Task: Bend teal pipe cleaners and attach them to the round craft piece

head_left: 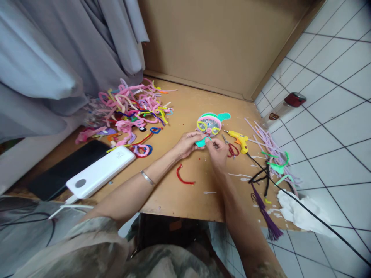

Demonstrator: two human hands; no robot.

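Observation:
Between both hands is a flat turquoise pipe-cleaner piece (201, 143), rounded in outline. My left hand (189, 144) pinches it from the left, and my right hand (217, 148) grips its right end with thumb and fingers. Just beyond them stands a round pipe-cleaner craft (209, 124) with a pink rim, yellow loops and a clear or shiny middle; a turquoise flap (224, 116) sticks out at its upper right. Red-handled scissors (232, 150) lie right of my right hand, beside a yellow glue gun (239, 140). A curved red pipe cleaner (183, 177) rests nearer me.
A tangled heap of pipe cleaners (136, 104) covers the back left. A white power bank (101, 172) and a black phone (69, 170) lie at left. Lilac pipe cleaners (271, 148), a purple tassel (265, 214), white tissue (303, 208) and the glue gun's cord (301, 202) occupy the right.

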